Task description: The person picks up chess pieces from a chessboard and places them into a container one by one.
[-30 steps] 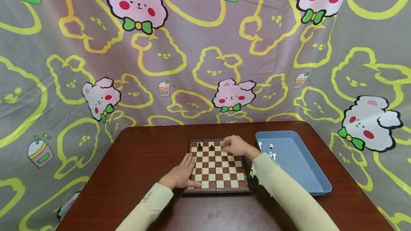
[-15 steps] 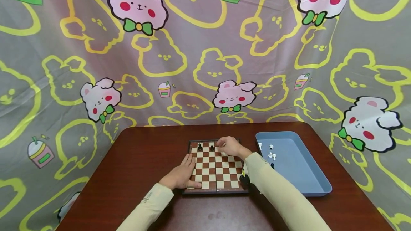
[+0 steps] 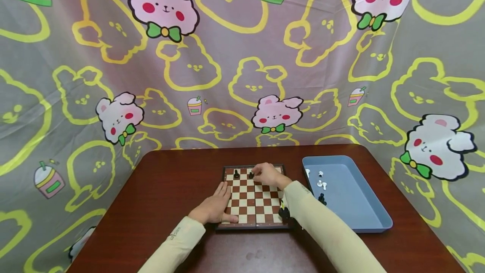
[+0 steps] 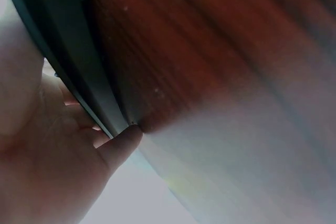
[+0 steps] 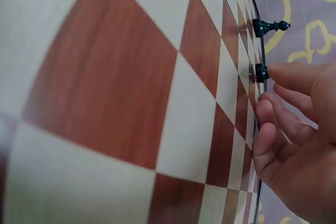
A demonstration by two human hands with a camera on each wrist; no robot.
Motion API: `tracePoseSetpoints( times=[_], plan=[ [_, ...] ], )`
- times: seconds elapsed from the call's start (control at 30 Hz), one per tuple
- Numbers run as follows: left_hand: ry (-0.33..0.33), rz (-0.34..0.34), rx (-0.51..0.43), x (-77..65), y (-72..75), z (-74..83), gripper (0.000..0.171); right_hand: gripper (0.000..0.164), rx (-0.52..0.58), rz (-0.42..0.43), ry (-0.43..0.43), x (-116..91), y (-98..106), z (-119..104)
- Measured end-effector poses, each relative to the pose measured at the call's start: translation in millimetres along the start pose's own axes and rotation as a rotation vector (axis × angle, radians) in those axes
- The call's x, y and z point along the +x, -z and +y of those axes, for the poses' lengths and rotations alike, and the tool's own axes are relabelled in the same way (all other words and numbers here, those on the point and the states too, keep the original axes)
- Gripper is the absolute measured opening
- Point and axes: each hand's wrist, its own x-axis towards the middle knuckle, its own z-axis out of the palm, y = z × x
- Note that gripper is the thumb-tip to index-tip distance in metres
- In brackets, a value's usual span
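A folding chessboard [image 3: 242, 201] with brown and cream squares lies on the table. My left hand [image 3: 214, 207] rests on its left edge, fingers straight and thumb spread over the near left corner. In the left wrist view, that hand [image 4: 52, 150] lies against the board's black side [image 4: 79, 51]. Near the far edge, my right hand [image 3: 270, 175] pinches a small black chess piece [image 3: 251, 175] standing on the board. The right wrist view shows its base [image 5: 261, 73], while the fingers hide its top. A taller black chess piece [image 3: 236, 174] stands to its left.
To the board's right sits a blue tray [image 3: 352, 197]. Several white chess pieces [image 3: 322, 185] and a black chess piece [image 3: 322, 199] lie along its left side, partly hidden by the right sleeve [image 3: 318, 214]. A patterned cloth [image 3: 212, 75] hangs behind the table [image 3: 170, 180].
My right hand has moved left along the board's far rows to the small black chess piece and now pinches it. The left hand has stayed in place.
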Motion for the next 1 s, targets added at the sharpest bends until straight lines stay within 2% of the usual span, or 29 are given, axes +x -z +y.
tracePoseSetpoints(
  times=[0.23,0.5,0.7,1.0],
  plan=[
    [0.001,-0.001,-0.001,0.9,-2.8,-1.8,0.116,0.025,-0.025,0.03,-0.003,2.6,-5.2,-0.1],
    [0.002,0.004,0.011,2.7,-4.0,-2.1,0.116,0.03,-0.073,0.029,0.041,2.7,-7.0,-1.3],
    [-0.002,0.004,0.011,3.1,-4.7,-2.0,0.116,0.03,-0.139,0.045,0.025,4.1,-9.8,-0.4],
    [-0.014,0.016,0.023,2.6,-3.8,-3.1,0.115,0.024,-0.161,0.068,0.018,6.2,-11.8,-3.9]
  ],
)
